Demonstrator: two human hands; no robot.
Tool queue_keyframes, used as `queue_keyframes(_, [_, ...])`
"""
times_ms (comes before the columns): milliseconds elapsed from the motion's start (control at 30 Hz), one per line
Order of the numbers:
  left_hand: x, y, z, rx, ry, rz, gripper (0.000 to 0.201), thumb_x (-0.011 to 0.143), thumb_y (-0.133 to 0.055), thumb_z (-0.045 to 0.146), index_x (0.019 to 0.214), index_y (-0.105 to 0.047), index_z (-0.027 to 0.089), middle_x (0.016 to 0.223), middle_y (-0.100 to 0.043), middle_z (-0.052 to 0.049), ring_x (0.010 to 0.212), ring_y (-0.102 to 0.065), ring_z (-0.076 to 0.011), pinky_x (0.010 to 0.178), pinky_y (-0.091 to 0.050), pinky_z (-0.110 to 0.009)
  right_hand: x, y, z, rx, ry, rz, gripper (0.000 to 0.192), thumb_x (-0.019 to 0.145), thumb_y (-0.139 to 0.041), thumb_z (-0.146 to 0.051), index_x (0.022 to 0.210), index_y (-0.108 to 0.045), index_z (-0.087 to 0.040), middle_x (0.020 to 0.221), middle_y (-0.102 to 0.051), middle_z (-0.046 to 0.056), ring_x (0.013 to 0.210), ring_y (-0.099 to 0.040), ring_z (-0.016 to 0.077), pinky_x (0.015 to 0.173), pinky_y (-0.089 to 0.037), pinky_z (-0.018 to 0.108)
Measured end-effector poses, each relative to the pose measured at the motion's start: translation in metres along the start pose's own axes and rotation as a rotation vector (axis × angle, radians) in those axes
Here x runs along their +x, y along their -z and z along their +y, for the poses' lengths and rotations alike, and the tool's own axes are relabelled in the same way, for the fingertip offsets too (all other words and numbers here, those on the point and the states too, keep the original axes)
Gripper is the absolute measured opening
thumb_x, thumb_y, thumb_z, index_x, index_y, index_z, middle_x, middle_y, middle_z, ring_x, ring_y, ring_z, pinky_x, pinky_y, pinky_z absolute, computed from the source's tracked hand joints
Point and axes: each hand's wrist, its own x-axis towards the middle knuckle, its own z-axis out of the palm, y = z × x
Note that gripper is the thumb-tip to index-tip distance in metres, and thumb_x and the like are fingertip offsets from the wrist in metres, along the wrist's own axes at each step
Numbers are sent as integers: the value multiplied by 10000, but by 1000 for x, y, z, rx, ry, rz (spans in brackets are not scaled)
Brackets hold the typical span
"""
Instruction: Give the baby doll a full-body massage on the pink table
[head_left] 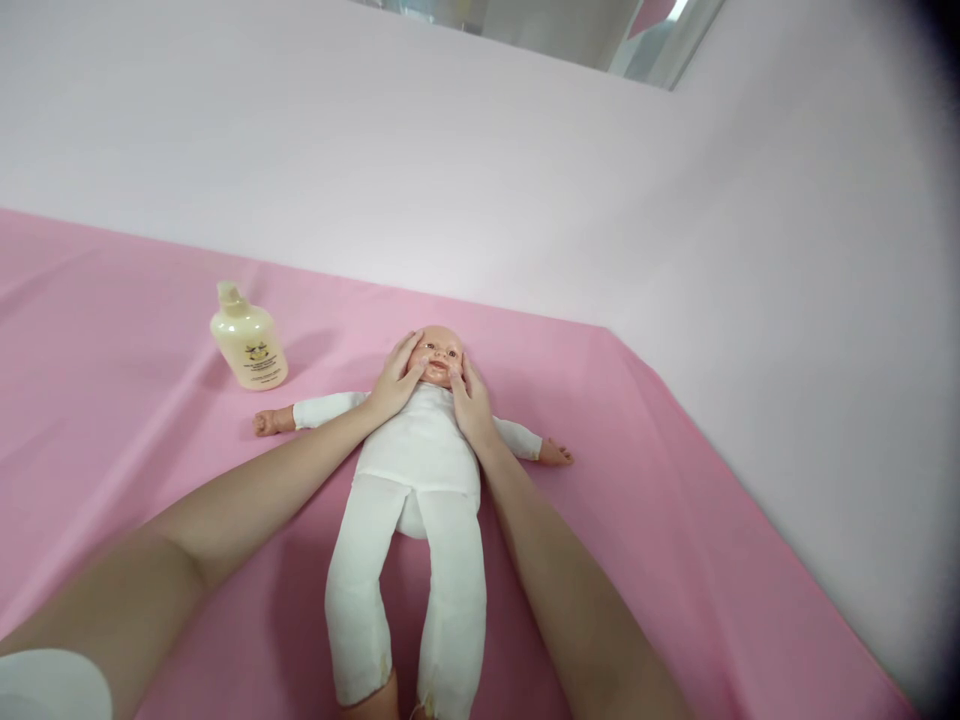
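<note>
white sleeve (52,688) running out of frame | doll (421,440) lying face-up on pink cloth (630,510), feet getting cropped | left hand (394,386), right hand (472,405) cupping cheeks, fingers extended, unclenched, hiding head sides | bottle (252,345) standing left, small print blurring | wall (300,150) backing cloth | pane (555,35) getting cut off, contents unclear

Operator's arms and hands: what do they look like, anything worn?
Left hand and right hand: no gloves, no rings or wristbands visible. Left arm: bare up to a plain white sleeve. Right arm: bare as far as shown.
</note>
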Motion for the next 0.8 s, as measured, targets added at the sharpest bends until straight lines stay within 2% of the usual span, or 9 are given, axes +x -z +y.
queue_keyframes(200, [0, 1, 0, 15, -18, -13, 561, 999, -412, 556, 1490, -436, 285, 1606, -404, -80, 1521, -313, -225, 1269, -227, -466, 1, -1, 3, 26, -6, -13, 792, 929, -425, -705, 1553, -373, -220, 1601, -418, 88, 1497, -379, 244, 1249, -274, 456])
queue_keyframes(400, [0, 1, 1, 18, -40, -11, 574, 1002, -391, 558, 1487, -453, 257, 1596, -416, -93, 1523, -307, -219, 1273, -224, -452, -1, 1, -1, 28, 4, -30, 795, 940, -424, -686, 1575, -321, -218, 1598, -423, 88, 1485, -400, 236, 1242, -293, 446])
queue_keyframes(567, [0, 1, 0, 30, -38, -4, 527, 1006, -410, 527, 1477, -463, 298, 1595, -426, -64, 1520, -316, -225, 1266, -237, -476, -1, 1, 0, 31, 38, -28, 751, 953, -422, -666, 1573, -325, -254, 1601, -421, 59, 1490, -391, 231, 1246, -282, 458])
queue_keyframes(800, [0, 1, -2, 26, -41, -11, 549, 1004, -405, 549, 1485, -456, 290, 1597, -420, -70, 1523, -311, -210, 1272, -230, -459, -1, 1, 0, 30, 37, -30, 753, 952, -417, -670, 1571, -332, -251, 1597, -428, 55, 1492, -388, 226, 1253, -271, 444])
